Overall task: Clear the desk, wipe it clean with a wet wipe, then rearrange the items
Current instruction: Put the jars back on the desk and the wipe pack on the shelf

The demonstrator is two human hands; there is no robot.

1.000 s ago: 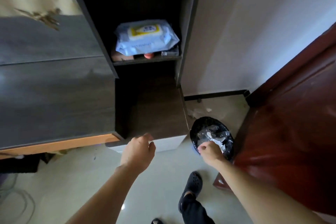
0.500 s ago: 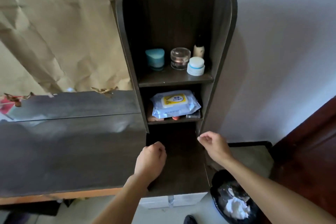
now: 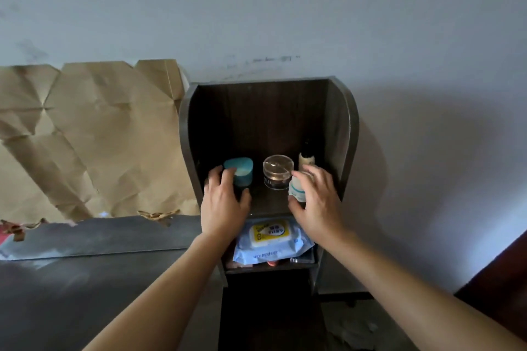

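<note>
Mid-frame on the dark wooden shelf, my right hand has its fingers curled round the small white blue-banded jar. My left hand has its fingers spread just beside the teal heart-shaped plastic tub, not closed yet. I'd lift both straight out, dodging the clear round jar between them.

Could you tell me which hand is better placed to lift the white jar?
Right: the right hand curls round the white jar; the left hand is by the teal container.
</note>
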